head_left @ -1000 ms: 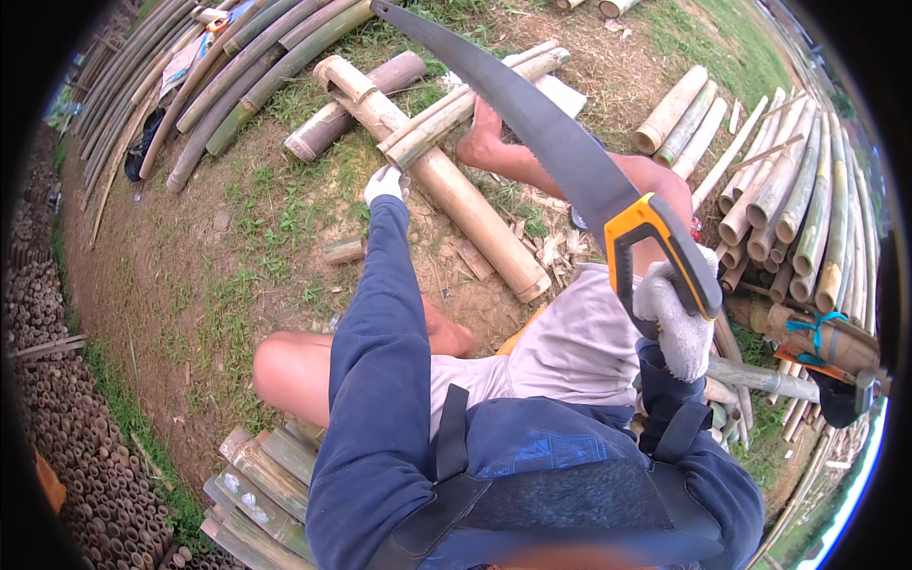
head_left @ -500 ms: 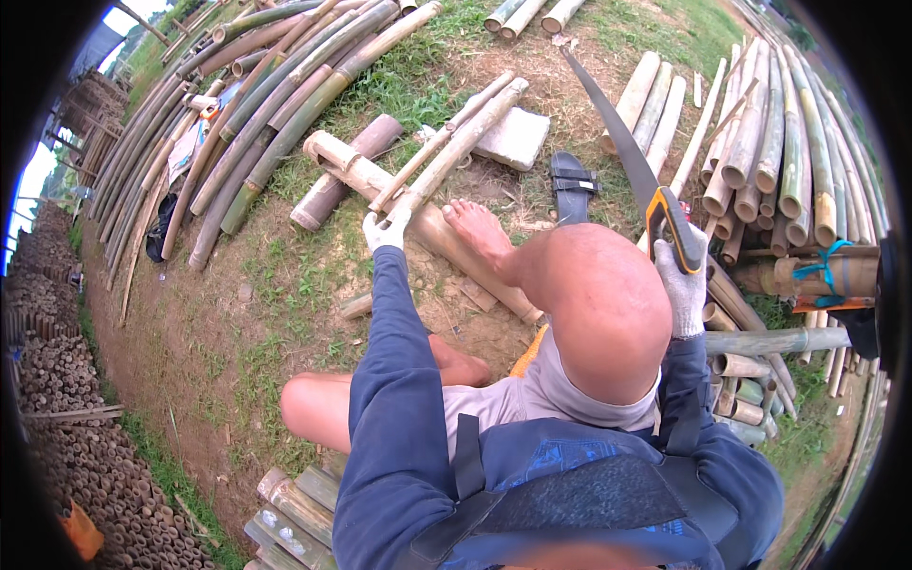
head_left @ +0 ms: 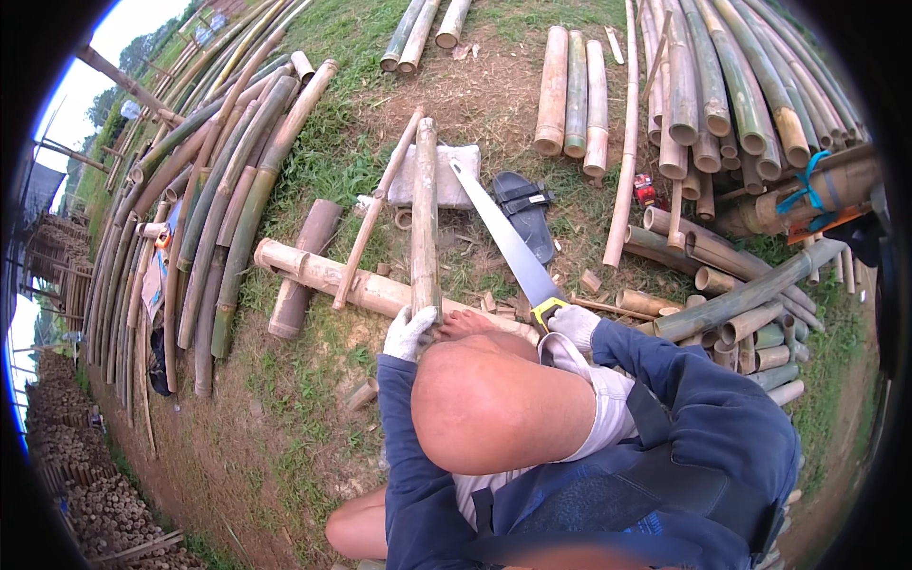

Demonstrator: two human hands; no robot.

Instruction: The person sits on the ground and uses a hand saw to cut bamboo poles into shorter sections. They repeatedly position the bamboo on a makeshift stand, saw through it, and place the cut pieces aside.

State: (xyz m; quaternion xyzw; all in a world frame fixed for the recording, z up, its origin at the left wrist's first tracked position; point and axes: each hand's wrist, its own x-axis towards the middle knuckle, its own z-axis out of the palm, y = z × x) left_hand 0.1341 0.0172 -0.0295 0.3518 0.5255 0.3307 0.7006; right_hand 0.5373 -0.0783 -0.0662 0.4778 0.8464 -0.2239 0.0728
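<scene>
My left hand [head_left: 411,332], in a white work glove, is closed around the near end of a bamboo pole [head_left: 425,218]. This pole points away from me across a thick bamboo log [head_left: 332,275], its far part over a pale slab [head_left: 454,180]. Gripped in my gloved right hand [head_left: 574,328] is a handsaw [head_left: 513,237] with a yellow and black handle. Its blade slants away and to the left, to the right of the pole and apart from it. My bare foot [head_left: 464,324] is at the log, partly hidden by my raised knee.
A thinner bamboo pole [head_left: 366,228] leans across the log. Beyond the saw lies a black sandal [head_left: 525,214]. Long bamboo poles [head_left: 252,204] are piled at the left, with more bamboo [head_left: 750,104] at the far right. Short cut pieces [head_left: 760,342] lie near my right elbow.
My right hand has brought the saw down and left, from upright beside my knee to beside the pole. My left hand still grips the pole, which now points straighter away. My view has shifted.
</scene>
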